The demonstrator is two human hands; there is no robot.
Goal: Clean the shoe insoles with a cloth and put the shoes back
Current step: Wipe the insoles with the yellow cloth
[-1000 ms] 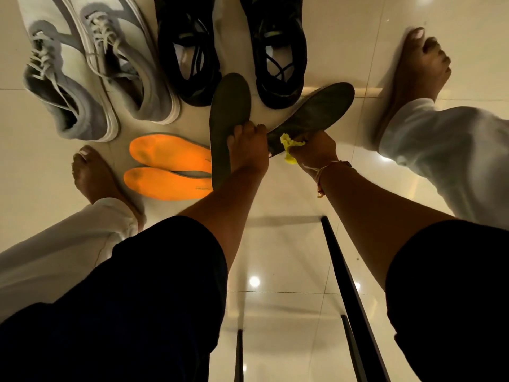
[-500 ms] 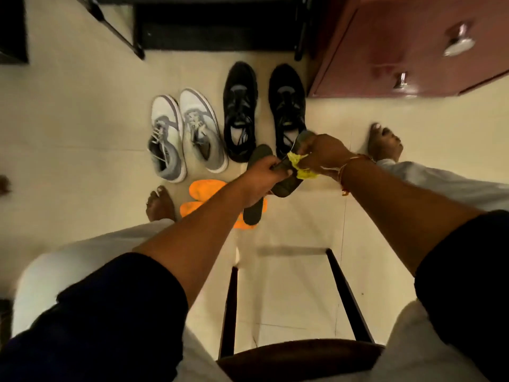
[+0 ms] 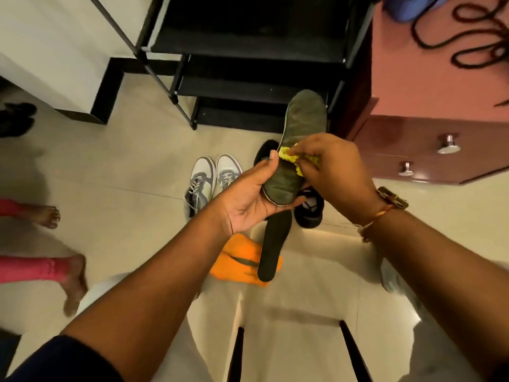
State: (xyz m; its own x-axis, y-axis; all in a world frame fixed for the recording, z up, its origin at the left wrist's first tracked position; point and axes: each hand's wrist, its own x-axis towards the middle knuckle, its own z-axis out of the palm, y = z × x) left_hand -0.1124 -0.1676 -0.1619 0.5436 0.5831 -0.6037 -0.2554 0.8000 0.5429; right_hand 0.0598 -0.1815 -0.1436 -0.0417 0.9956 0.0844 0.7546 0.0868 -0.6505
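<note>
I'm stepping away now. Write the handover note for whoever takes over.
Left hand grips a dark insole; a second insole hangs below it, seemingly in the same grip.
Right hand pinches the cloth against the dark insole.
Orange insoles lie on the floor; grey shoes and black shoes stand beyond.
Done: four insoles out; which are clean, cannot tell.
Left: finish wiping, refit insoles, put shoes back.

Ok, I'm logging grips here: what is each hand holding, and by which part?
The left hand grips the grey insole at its near end; the right hand pinches the bunched yellow cloth against that insole's middle.
</note>
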